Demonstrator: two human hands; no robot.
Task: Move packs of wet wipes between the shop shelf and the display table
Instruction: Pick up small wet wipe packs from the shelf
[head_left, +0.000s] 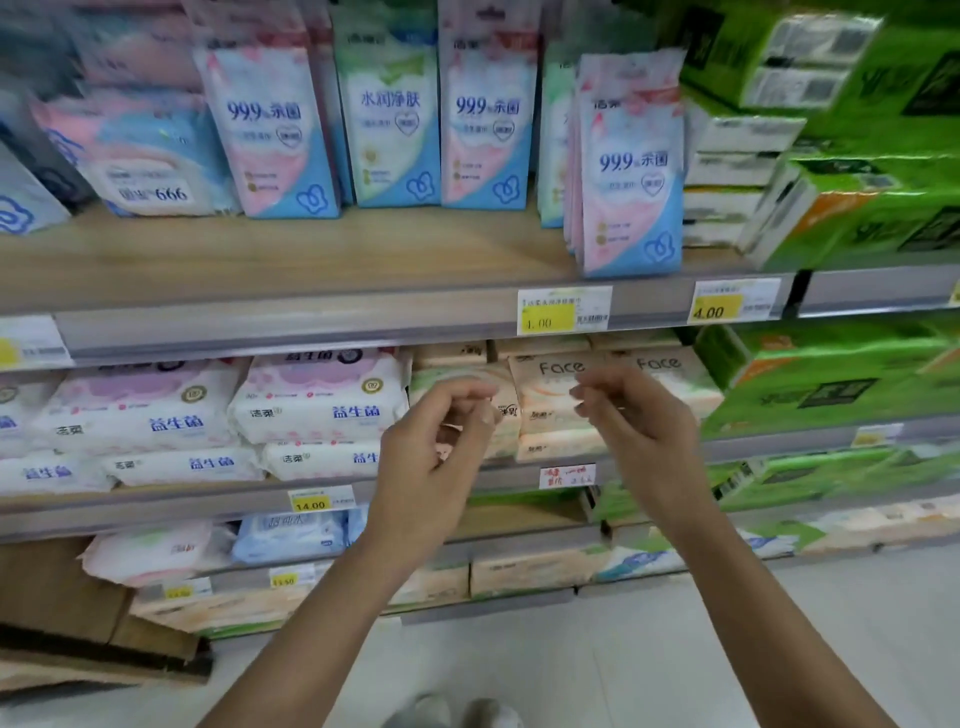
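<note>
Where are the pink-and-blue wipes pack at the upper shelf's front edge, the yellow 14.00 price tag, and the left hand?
pink-and-blue wipes pack (631, 171): head view, its front face.
yellow 14.00 price tag (310, 503): head view, the printed number.
left hand (431, 447): head view, back of the hand.

Definitely a shop aisle: wooden shelf (311, 260) stacked with rows of wet wipe packs (483, 119), yellow price tags (563, 310) clipped along the rail (311, 325), plus green bundles (857, 208), probably tissue, though they're blurry.
</note>
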